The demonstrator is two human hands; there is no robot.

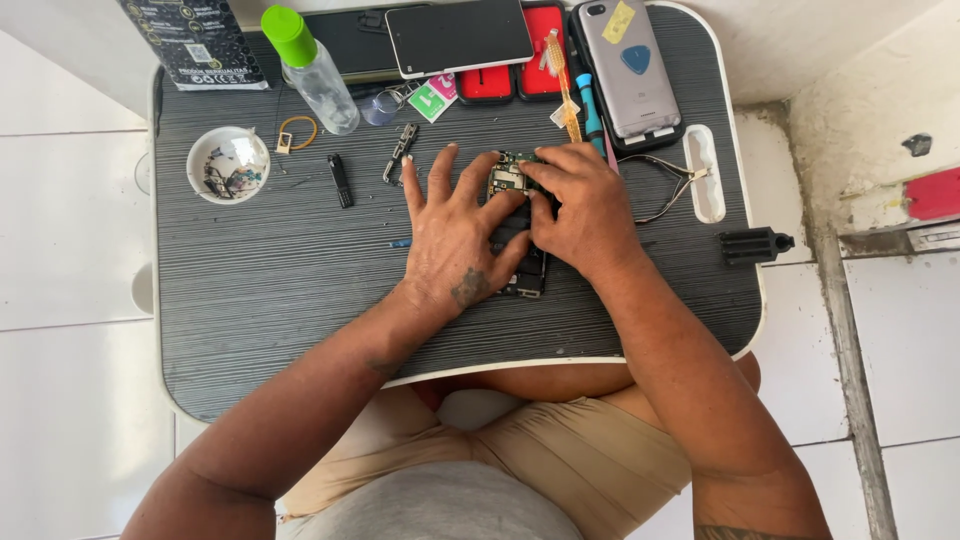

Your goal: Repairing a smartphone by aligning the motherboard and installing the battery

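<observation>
Head view: both hands pressing on opened phone (520, 262) at tabletop (250, 280) centre.
Left hand (455, 235): lying flat, fingers spread.
Right hand (585, 205): fingertips pinching circuit board (510, 175).
Packages: dark printed box (195, 42) top-left; green-capped clear bottle (310, 70) beside it.

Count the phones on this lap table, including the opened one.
3: an opened phone under both hands, a black-screened phone at the top edge, a grey phone face down beside it. Others may be hidden.

A small dark grey ribbed tabletop (260, 280) with a white rim sits over a floor of large white tiles (70, 230). At the upper right, a rough, stained white wall (860, 130) meets the floor in even daylight.
</observation>
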